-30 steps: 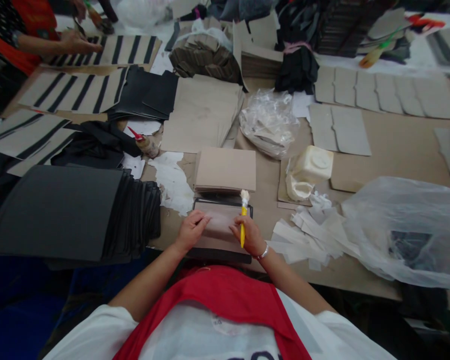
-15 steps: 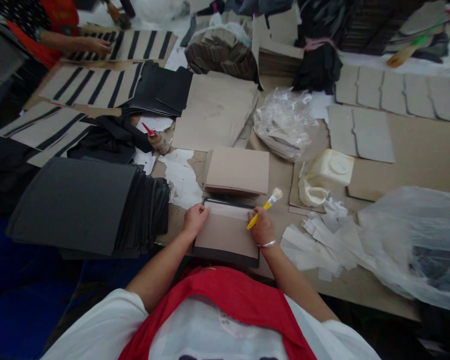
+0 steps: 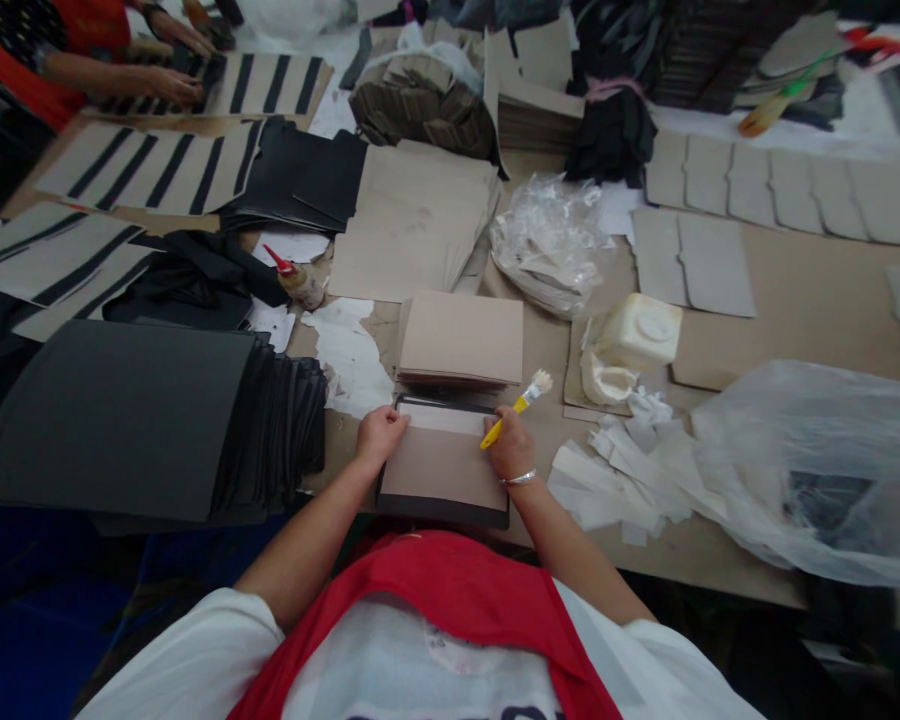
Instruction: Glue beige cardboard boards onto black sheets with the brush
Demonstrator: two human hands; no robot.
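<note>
In front of my body lies a brown cardboard sheet (image 3: 446, 468) on a black backing that shows along its edges. A white strip (image 3: 448, 417) runs across its far end. My left hand (image 3: 381, 436) is closed in a pinch at the strip's left end, on the sheet's far left corner. At the right end is my right hand (image 3: 511, 446), which grips a yellow-handled paintbrush (image 3: 504, 424) with pale bristles pointing away to the right. Its fingertips also touch the strip's right end. Just beyond the sheet sits a stack of brown cardboard (image 3: 461, 338).
A thick stack of black sheets (image 3: 120, 415) stands at left. Loose white strips (image 3: 615, 475), a cut-open plastic jug (image 3: 637, 340) and a plastic bag (image 3: 817, 470) are at right. A red-tipped glue bottle (image 3: 296, 280) stands further back. A co-worker's hands (image 3: 169, 85) handle striped boards far left.
The view has swung slightly right, so the table's things sit further left. Both my hands keep their places on the sheet and strip. A co-worker's second hand now shows at far left.
</note>
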